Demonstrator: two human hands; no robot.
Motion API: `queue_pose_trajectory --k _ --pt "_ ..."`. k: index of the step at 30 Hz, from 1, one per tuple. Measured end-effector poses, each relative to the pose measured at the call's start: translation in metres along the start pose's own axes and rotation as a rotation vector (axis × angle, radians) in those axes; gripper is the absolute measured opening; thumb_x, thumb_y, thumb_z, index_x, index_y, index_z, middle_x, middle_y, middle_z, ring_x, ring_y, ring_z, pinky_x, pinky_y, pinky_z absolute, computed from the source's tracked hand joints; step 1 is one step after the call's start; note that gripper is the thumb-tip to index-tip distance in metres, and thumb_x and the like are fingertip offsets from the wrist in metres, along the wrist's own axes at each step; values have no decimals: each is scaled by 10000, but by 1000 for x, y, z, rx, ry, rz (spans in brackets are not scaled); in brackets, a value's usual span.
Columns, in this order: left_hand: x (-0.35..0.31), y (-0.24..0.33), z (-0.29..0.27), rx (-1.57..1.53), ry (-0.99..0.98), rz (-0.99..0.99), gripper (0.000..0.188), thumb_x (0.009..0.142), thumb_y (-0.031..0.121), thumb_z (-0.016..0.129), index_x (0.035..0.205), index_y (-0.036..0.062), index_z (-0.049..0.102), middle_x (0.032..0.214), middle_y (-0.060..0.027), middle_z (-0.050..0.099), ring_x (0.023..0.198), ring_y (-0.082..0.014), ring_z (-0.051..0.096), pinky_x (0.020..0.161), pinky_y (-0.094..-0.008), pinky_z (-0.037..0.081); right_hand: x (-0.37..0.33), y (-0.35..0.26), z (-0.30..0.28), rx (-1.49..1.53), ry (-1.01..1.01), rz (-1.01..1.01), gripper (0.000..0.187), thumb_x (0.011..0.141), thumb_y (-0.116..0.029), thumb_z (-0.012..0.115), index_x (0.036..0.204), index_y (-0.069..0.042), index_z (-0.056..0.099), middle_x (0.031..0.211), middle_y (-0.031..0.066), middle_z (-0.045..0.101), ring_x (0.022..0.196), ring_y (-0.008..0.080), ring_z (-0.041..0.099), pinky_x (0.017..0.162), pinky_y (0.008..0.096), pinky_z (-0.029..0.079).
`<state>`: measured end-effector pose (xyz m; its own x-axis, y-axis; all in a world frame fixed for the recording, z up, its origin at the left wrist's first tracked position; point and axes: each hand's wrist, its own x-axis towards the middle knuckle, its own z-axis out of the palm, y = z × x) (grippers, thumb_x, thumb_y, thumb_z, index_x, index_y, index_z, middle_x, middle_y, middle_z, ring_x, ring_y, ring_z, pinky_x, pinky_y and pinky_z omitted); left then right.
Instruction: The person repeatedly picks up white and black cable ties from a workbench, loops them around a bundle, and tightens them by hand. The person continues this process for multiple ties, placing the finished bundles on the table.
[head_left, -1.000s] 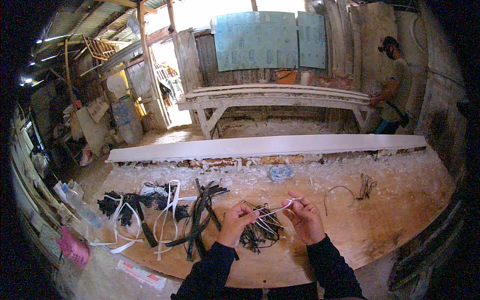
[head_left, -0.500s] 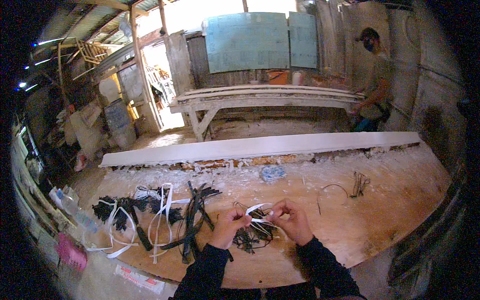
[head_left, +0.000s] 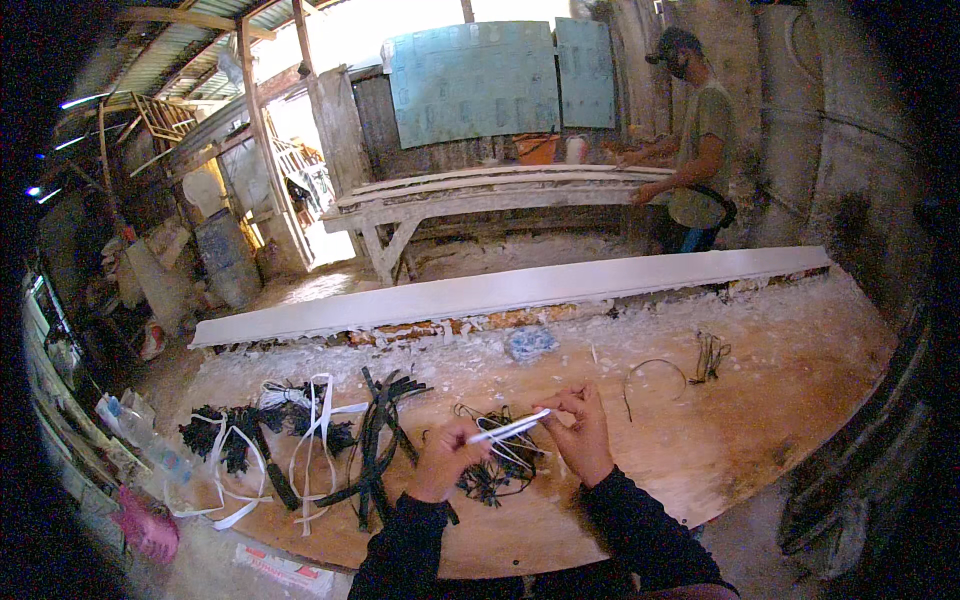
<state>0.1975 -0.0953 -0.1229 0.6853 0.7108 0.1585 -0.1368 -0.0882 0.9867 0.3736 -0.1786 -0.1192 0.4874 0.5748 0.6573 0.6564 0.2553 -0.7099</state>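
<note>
Above the wooden tabletop (head_left: 640, 480), a white strip (head_left: 514, 426) stretches nearly straight between my two hands. My left hand (head_left: 445, 462) is closed on its near left end. At the far right end, my right hand (head_left: 582, 430) pinches it between thumb and fingers. Just below the strip lies a tangle of thin dark cords (head_left: 490, 480), partly hidden by my left hand. Left of my hands, black flat strips (head_left: 375, 450) cross one another. Looped white strips (head_left: 318, 450) and dark frayed bundles (head_left: 215, 432) lie further left.
A long white moulding (head_left: 520, 290) runs along the table's far edge, with a blue crumpled piece (head_left: 530, 344) before it. Thin wire pieces (head_left: 710, 355) lie at right. Beyond, a person (head_left: 700, 150) stands at a bench (head_left: 430, 208). A plastic bottle (head_left: 165, 455) lies beyond the left edge.
The white strip went from a loop between my fingers to a nearly straight line. My hands have moved slightly apart. The person at the bench now leans over it with arms reaching left.
</note>
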Motion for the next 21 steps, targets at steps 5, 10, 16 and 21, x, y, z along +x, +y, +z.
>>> queue_pose_trajectory --k 5,10,16,21 --pt "9 -2 -12 98 388 -48 85 749 52 598 710 53 523 617 17 503 551 -63 463 524 -189 367 -3 -4 -4 373 -334 197 71 702 -102 691 739 -58 649 888 60 543 843 164 500 763 285 394" --pt "14 -8 -12 29 468 69 61 747 31 599 708 27 552 624 2 532 561 -66 474 530 -196 374 -11 -20 -6 680 -810 188 137 768 -171 639 810 -40 640 995 67 526 909 159 499 803 288 392" --pt "14 -15 -11 -19 373 45 37 740 -1 598 732 5 563 696 -25 578 638 -93 534 607 -208 427 -11 -27 -6 778 -933 203 95 763 -108 633 823 -34 633 951 70 547 922 168 505 849 293 374" --pt "12 -15 -4 89 225 -67 24 756 3 590 770 2 570 731 -20 589 677 -84 542 636 -208 434 -10 -23 -13 868 -827 401 76 731 -70 659 778 -45 605 837 30 571 827 127 524 747 260 414"
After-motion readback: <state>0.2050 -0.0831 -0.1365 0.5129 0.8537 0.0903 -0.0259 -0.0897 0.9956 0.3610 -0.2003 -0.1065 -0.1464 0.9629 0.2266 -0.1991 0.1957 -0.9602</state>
